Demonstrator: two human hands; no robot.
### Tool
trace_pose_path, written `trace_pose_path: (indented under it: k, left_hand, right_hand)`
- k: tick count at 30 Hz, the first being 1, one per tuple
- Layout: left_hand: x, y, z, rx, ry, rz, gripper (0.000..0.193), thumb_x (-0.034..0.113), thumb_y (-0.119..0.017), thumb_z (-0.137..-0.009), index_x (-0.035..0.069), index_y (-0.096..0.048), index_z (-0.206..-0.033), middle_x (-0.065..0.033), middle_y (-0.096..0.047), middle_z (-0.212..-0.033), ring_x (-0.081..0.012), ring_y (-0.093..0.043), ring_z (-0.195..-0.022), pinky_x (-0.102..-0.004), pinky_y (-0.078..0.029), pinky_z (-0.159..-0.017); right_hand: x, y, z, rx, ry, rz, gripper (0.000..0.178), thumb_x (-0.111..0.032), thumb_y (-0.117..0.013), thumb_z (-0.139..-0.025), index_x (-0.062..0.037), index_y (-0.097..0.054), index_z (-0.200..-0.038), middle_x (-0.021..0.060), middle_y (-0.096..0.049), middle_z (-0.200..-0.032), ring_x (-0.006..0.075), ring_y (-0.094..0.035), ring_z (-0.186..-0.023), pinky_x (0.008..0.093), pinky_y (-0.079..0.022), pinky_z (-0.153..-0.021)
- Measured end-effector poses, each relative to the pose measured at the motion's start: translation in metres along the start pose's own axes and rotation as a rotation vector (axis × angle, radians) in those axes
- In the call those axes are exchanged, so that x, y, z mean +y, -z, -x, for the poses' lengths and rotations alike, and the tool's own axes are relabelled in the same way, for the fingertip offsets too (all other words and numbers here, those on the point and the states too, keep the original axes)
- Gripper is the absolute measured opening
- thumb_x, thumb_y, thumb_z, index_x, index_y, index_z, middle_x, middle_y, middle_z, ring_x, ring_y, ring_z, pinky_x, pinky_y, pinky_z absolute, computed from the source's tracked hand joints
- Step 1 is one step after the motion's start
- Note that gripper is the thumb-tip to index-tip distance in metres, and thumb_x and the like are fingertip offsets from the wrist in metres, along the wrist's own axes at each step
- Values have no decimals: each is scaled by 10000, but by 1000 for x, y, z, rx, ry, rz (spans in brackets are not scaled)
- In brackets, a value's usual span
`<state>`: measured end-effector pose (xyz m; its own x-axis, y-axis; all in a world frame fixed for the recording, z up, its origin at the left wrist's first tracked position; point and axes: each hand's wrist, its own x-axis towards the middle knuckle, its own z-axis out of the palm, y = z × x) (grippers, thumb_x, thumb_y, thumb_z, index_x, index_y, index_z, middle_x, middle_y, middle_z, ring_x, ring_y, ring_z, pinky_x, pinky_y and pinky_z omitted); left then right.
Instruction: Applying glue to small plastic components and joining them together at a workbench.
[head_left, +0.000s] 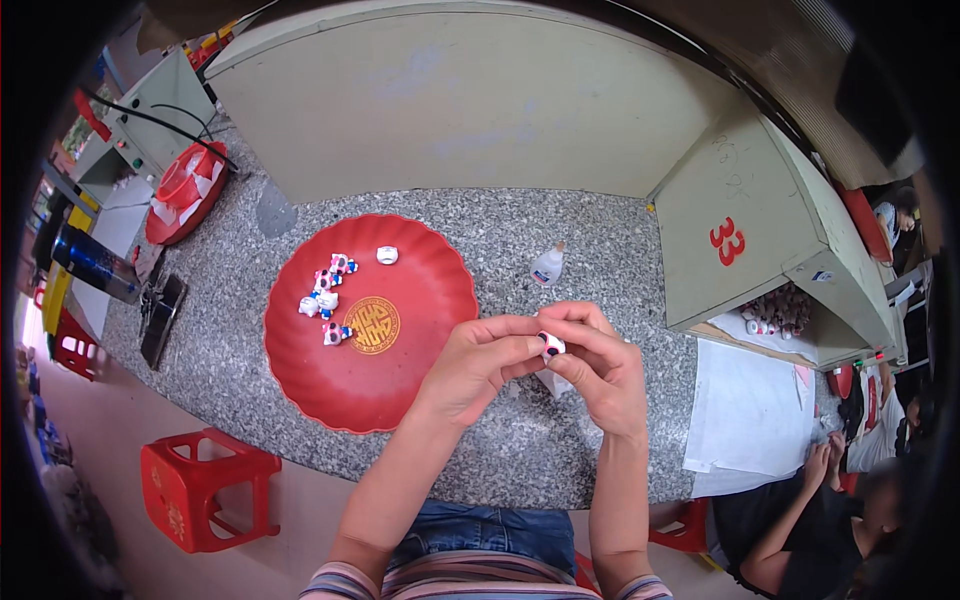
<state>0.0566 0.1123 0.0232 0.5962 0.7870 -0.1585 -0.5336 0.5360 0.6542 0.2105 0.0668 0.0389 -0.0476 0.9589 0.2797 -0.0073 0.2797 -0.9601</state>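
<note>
Between the fingertips of both hands I pinch a small white figurine piece [551, 345] with pink and black markings. My left hand [480, 360] grips it from the left, and my right hand [598, 372] closes on it from the right. Just left of my hands lies a red scalloped tray [420, 270]. Several small painted figurines [335, 334] in white, pink, black and blue rest in its left half, and a plain white piece [387, 256] sits apart near its far side. Beyond my hands is a small white squeeze bottle [547, 266]. Something white below my fingers is mostly hidden.
A grey metal box [740, 220] stands at the right, small painted pieces [780, 312] inside its opening. White paper [750, 410] covers the counter before it. A phone-like black object [162, 320] and red bowls [185, 195] are at left. Another person [800, 530] sits at lower right.
</note>
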Motion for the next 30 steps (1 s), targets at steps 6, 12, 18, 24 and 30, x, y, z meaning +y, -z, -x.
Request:
trace_pose_path:
  k: [6, 12, 18, 24, 30]
  left_hand:
    - [6, 2, 3, -28, 13, -35, 214, 96, -553, -843, -51, -592, -993, -110, -624, -924, -150, -617, -837, -245, -519, -734]
    - [5, 3, 3, 13, 37, -25, 224, 116, -563, -844, -46, -598, -996, -101, -624, -920, -143, -612, -821, -249, -516, -717]
    - [1, 1, 3, 8, 16, -96, 232, 120, -574, -839, -45, -596, -1000, -96, -623, -928, -137, -606, -840, -256, -506, -725]
    - [1, 10, 5, -96, -35, -60, 242, 109, -573, -835, -38, -584, -1026, -101, -622, -940, -150, -605, -851, -271, -501, -730]
    - [-1, 3, -4, -151, -4, -61, 223, 98, -589, -823, -37, -593, -1001, -74, -615, -894, -117, -588, -788, -236, -485, -692]
  right_hand:
    - [-2, -5, -1, -13, -6, -71, 336, 63, -617, -737, 10, -583, -1068, 116, -472, -1133, 174, -523, -981, 267, -463, -790]
    - [-3, -6, -2, 0, -15, -85, 361, 79, -628, -720, 22, -563, -1070, 119, -468, -1133, 180, -522, -993, 276, -471, -794]
    - [-1, -6, -1, 10, -5, -54, 348, 74, -641, -710, 22, -569, -1047, 115, -471, -1114, 187, -521, -996, 278, -473, -789]
    - [2, -12, -3, -7, 21, -20, 319, 61, -672, -683, 15, -589, -987, 103, -478, -1081, 174, -523, -971, 275, -466, -776]
    - [-1, -2, -1, 24, 35, 26, 301, 67, -661, -672, 1, -594, -959, 99, -490, -1072, 166, -525, -954, 266, -463, -770]
